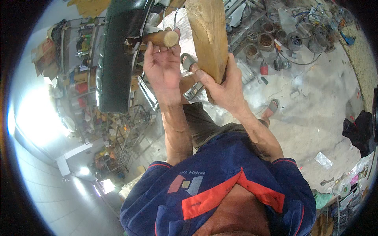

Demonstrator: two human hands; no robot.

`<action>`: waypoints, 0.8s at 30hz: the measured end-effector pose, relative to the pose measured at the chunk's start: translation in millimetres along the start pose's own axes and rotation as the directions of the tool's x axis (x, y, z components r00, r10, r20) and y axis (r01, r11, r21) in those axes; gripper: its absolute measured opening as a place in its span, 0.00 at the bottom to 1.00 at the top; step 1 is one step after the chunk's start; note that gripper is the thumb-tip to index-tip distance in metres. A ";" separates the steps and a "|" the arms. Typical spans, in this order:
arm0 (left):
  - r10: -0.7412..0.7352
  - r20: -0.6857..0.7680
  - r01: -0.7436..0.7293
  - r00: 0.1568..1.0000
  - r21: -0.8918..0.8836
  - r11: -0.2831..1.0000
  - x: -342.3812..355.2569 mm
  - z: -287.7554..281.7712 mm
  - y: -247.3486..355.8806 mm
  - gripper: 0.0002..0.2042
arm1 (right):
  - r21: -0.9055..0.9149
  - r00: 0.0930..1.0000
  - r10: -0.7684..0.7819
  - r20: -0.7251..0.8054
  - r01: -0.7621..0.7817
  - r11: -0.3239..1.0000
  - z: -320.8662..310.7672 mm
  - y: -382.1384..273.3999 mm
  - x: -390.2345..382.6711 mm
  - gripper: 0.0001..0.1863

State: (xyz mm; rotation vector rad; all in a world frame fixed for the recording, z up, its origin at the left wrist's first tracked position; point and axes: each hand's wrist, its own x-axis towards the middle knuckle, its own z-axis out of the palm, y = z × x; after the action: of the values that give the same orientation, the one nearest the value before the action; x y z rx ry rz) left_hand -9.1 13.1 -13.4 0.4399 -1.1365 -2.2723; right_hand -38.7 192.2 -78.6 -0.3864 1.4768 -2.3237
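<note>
My left hand (pixel 163 70) is turned palm up, its fingers curled around a short round wooden rod (pixel 157 38) whose pale cut end faces right. My right hand (pixel 228 88) grips the lower end of a thick wooden board (pixel 206 37), thumb across its face. The board's surface looks rough and worn near the top. Just left of the rod stands a dark padded cushion (pixel 120 55) with a stitched edge. A bent metal rod (pixel 175 19) shows above my left fingers.
Several open tubs (pixel 265 40) of small parts stand at the far right, with a red bottle (pixel 264 67) in front. A black cloth (pixel 359 131) lies at the right. Cluttered shelves (pixel 80 59) line the left; a metal frame (pixel 149 92) is below the cushion.
</note>
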 end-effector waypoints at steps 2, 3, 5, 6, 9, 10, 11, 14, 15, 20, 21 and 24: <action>-0.035 0.028 0.039 0.999 -0.134 0.990 1.2 3.3 3.2 0.21 | -0.020 1.000 -0.001 -0.015 0.001 1.000 -4.3 0.9 1.1 0.30; -0.019 0.006 0.019 1.000 -0.120 0.993 3.1 -0.3 3.0 0.21 | -0.027 1.000 -0.005 -0.020 0.004 1.000 -5.6 1.0 1.9 0.29; 0.016 -0.038 -0.019 0.999 -0.094 0.995 7.4 -10.9 0.6 0.21 | -0.015 1.000 0.001 -0.027 -0.002 1.000 -6.4 1.8 1.9 0.29; 0.011 -0.020 -0.013 1.000 -0.121 0.993 7.7 -10.2 1.2 0.21 | -0.011 0.999 0.004 -0.032 -0.004 1.000 -7.2 2.4 2.7 0.29; 0.005 0.027 0.000 1.000 -0.187 0.982 7.7 -7.9 3.7 0.20 | -0.060 1.000 -0.006 -0.026 0.004 0.998 -11.3 -0.6 6.0 0.30; 0.007 0.039 0.001 0.999 -0.198 0.980 9.0 -7.4 5.0 0.20 | -0.064 1.000 0.016 -0.015 -0.017 0.998 -13.8 -1.8 6.5 0.29; 0.010 0.051 0.001 0.999 -0.208 0.978 9.8 -7.1 6.5 0.20 | -0.068 0.999 0.038 -0.003 -0.038 0.997 -17.3 -2.9 6.4 0.29; 0.022 0.071 -0.006 0.997 -0.209 0.978 11.2 -5.0 2.5 0.19 | -0.023 0.999 0.046 0.003 -0.046 0.999 -22.6 -4.8 10.7 0.28; 0.045 0.055 -0.032 0.998 -0.209 0.977 11.4 -4.6 1.0 0.18 | -0.002 0.999 0.044 0.000 -0.044 0.999 -23.8 -5.5 11.5 0.28; 0.140 -0.016 -0.141 0.990 -0.175 0.975 12.0 3.1 -3.8 0.17 | -0.038 0.997 0.074 0.006 -0.074 0.997 -28.9 -7.2 15.8 0.26; 0.152 -0.014 -0.152 0.988 -0.187 0.971 11.9 3.0 -4.0 0.17 | -0.026 0.997 0.082 0.006 -0.082 0.996 -29.3 -6.9 15.6 0.26; 0.168 0.013 -0.158 0.986 -0.264 0.951 12.4 3.1 -3.4 0.17 | -0.038 0.998 0.061 0.004 -0.061 0.997 -30.0 -13.8 14.8 0.26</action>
State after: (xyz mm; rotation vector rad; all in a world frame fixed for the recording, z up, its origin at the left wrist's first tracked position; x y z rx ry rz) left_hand -21.6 9.1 -14.8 0.1943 -0.8377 -2.2495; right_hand -66.5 215.3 -78.0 -0.3527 1.5111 -2.2484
